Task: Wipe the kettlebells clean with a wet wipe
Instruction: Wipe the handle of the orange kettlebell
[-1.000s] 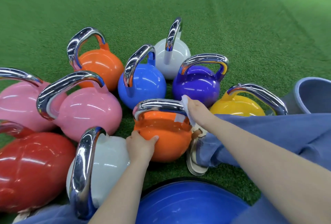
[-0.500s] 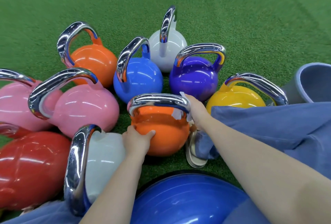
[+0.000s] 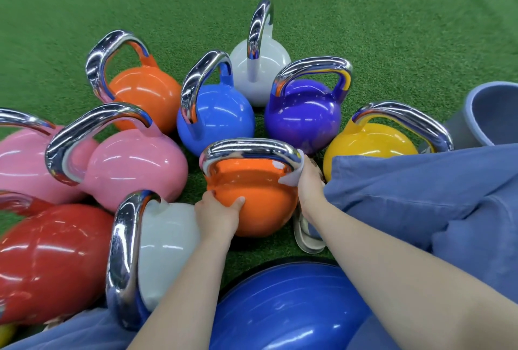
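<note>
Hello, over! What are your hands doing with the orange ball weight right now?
Left hand steadies near orange kettlebell. Right hand presses wet wipe round its handle's right end. Other kettlebells crowd close, none blocking.

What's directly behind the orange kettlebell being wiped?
Behind the near orange kettlebell stand the blue kettlebell and purple kettlebell; its handle hides their lower fronts.

Bare forearms with no sleeves, loose blue-grey trousers (image 3: 420, 195) over both legs, a pale sandal (image 3: 307, 240) on one foot
</note>
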The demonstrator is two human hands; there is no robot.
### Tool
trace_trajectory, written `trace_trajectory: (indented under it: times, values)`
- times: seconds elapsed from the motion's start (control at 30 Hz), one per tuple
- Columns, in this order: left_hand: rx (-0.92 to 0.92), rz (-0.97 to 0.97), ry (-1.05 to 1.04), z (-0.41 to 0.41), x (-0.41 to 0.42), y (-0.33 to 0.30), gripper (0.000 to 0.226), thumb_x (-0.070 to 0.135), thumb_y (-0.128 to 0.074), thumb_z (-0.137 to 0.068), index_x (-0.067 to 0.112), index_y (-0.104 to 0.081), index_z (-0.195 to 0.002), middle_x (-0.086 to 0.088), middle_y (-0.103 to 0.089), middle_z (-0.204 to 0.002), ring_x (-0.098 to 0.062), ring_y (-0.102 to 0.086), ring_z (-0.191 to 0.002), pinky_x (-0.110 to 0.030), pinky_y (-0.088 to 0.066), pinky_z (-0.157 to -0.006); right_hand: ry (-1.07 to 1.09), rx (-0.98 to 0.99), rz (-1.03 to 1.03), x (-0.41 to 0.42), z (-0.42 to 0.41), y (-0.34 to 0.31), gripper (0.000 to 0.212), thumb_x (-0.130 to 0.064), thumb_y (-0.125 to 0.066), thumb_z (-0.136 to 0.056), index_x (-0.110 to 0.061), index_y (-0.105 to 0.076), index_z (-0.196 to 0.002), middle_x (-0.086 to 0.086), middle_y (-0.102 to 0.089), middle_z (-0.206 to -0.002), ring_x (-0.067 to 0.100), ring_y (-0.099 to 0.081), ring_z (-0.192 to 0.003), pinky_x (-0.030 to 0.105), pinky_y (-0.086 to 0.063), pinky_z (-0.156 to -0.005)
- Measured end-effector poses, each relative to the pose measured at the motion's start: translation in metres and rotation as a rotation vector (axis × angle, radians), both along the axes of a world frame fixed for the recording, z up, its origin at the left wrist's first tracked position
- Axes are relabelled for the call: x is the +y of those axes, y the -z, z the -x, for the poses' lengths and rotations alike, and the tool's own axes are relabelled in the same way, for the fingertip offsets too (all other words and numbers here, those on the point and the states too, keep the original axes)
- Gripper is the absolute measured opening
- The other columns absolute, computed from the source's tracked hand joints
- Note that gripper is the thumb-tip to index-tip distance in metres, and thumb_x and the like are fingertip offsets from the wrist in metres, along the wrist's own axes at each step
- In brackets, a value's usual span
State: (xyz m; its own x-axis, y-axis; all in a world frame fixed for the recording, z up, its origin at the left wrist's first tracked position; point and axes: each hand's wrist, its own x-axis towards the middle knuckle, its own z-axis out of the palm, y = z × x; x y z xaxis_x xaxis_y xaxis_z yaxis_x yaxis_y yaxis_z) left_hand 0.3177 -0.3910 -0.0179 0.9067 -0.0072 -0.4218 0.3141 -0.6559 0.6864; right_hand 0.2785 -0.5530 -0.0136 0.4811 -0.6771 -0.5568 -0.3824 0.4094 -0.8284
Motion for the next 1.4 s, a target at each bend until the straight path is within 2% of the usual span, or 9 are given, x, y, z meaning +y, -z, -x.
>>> trace_trajectory:
  times: [0.2, 0.33, 0.6, 0.73, 0.87, 0.97, 1.13, 1.3, 1.4]
  values:
    - [-0.013, -0.009, 0.005, 0.001, -0.001, -0.002, 0.072, 0.034, -0.074, -0.075, 0.005, -0.043, -0.133, -0.02, -0.048, -0.129, -0.036, -0.049, -0.115, -0.046, -0.042, -0.098, 0.017, -0.004, 0.039, 0.031, 0.016, 0.022, 0.054, -0.054, -0.024, -0.092, -0.026, -0.047, -0.132, 0.001, -0.062, -0.118, 0.022, -0.05, -0.119, 0.044, -0.036, -0.107]
    - [0.002, -0.02, 0.003, 0.001, -0.001, -0.004, 0.073, 0.035, -0.073, -0.076, 0.005, -0.041, -0.134, -0.019, -0.046, -0.13, -0.035, -0.048, -0.116, -0.045, -0.042, -0.099, -0.178, 0.17, 0.29, 0.053, 0.027, 0.036, 0.071, -0.061, -0.027, -0.084, -0.031, -0.017, -0.148, 0.005, -0.036, -0.146, 0.029, -0.034, -0.134, 0.049, -0.029, -0.109]
    - [0.003, -0.035, 0.022, 0.003, -0.002, -0.007, 0.071, 0.034, -0.071, -0.078, 0.005, -0.04, -0.135, -0.02, -0.045, -0.131, -0.035, -0.045, -0.119, -0.043, -0.039, -0.1, -0.224, 0.028, 0.395, 0.024, 0.03, 0.011, 0.027, -0.036, -0.059, -0.089, -0.019, -0.06, -0.111, -0.008, -0.062, -0.086, 0.01, -0.056, -0.084, 0.012, -0.039, -0.065]
    - [-0.021, -0.093, 0.014, 0.008, -0.006, -0.017, 0.066, 0.031, -0.069, -0.08, 0.005, -0.041, -0.134, -0.019, -0.044, -0.132, -0.033, -0.043, -0.12, -0.037, -0.035, -0.098, -0.11, 0.092, 0.54, 0.026, 0.027, 0.004, 0.029, -0.036, -0.073, -0.077, -0.02, -0.05, -0.068, -0.008, -0.051, -0.063, 0.005, -0.044, -0.058, 0.013, -0.034, -0.049]
    - [-0.375, -0.009, -0.004, 0.032, -0.019, -0.031, 0.032, 0.008, -0.067, -0.077, 0.006, -0.055, -0.107, -0.012, -0.052, -0.114, -0.028, -0.047, -0.109, -0.028, -0.031, -0.094, 0.033, 0.036, 0.448, 0.032, 0.028, 0.002, 0.025, -0.028, -0.074, -0.077, -0.014, -0.055, -0.07, -0.004, -0.054, -0.065, 0.006, -0.045, -0.06, 0.008, -0.035, -0.049]
    - [-0.536, 0.127, 0.439, 0.05, -0.031, -0.032, 0.016, 0.002, -0.057, -0.08, 0.01, -0.062, -0.093, -0.004, -0.059, -0.097, -0.021, -0.053, -0.095, -0.025, -0.038, -0.087, 0.022, -0.004, 0.296, 0.033, 0.028, 0.005, 0.018, -0.026, -0.069, -0.081, -0.01, -0.065, -0.089, 0.0, -0.064, -0.079, 0.013, -0.056, -0.074, 0.018, -0.042, -0.063]
    - [-0.604, -0.06, 0.775, 0.061, -0.045, -0.027, 0.052, 0.006, -0.042, -0.076, 0.01, -0.055, -0.126, -0.005, -0.058, -0.126, -0.024, -0.049, -0.121, -0.037, -0.038, -0.102, -0.176, -0.098, 0.02, 0.019, 0.026, 0.002, 0.019, -0.006, -0.055, -0.088, -0.019, -0.068, -0.092, 0.009, -0.069, -0.091, 0.023, -0.064, -0.09, 0.039, -0.049, -0.09]
    - [-0.484, -0.378, 0.876, 0.052, -0.051, -0.03, 0.059, 0.017, -0.036, -0.092, 0.021, -0.019, -0.148, 0.009, -0.019, -0.155, -0.017, -0.003, -0.144, -0.043, 0.003, -0.115, -0.155, -0.168, -0.157, 0.01, 0.028, -0.008, 0.04, 0.007, -0.038, -0.082, -0.018, -0.067, -0.094, 0.01, -0.067, -0.09, 0.027, -0.059, -0.094, 0.04, -0.043, -0.096]
    - [-0.489, -0.384, 0.833, 0.051, -0.054, -0.029, 0.05, 0.021, -0.033, -0.092, 0.025, -0.036, -0.142, 0.01, -0.034, -0.148, -0.019, -0.016, -0.142, -0.047, -0.003, -0.114, -0.137, -0.11, -0.128, 0.017, 0.028, -0.008, 0.039, 0.004, -0.039, -0.085, -0.017, -0.066, -0.104, 0.012, -0.068, -0.1, 0.027, -0.062, -0.099, 0.042, -0.047, -0.095]
